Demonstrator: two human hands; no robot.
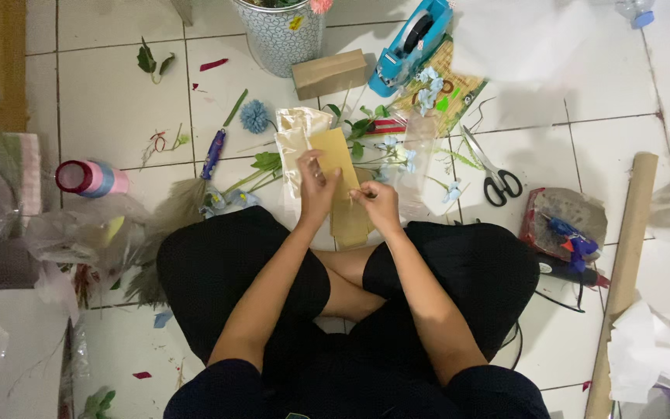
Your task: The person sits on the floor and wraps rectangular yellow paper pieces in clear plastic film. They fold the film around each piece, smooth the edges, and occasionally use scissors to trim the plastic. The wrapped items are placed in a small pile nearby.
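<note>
A tan paper sheet point(340, 182) is held upright-lengthwise over the white tiled floor point(102, 116), just ahead of the crossed legs. The left hand point(316, 182) is closed on the sheet's left edge, fingers curled against its face. The right hand point(376, 203) is pinched shut at the sheet's right edge; whether a thin item is also gripped there cannot be told. Behind the sheet, a shiny cream wrapping point(298, 132) and blue artificial flowers point(397, 155) with green stems are laid on the floor, partly hidden by the sheet and hands. Further back, a patterned metal bucket point(281, 35), a brown cardboard box point(329, 74) and a blue tape dispenser point(412, 43) are placed close together. Black-handled scissors point(494, 174) are located to the right, well apart from the hands. A long cardboard tube point(626, 264) lies along the right side, beside a glue gun point(571, 271). A pink ribbon spool point(91, 178) and crumpled clear plastic point(79, 229) are found to the left.
</note>
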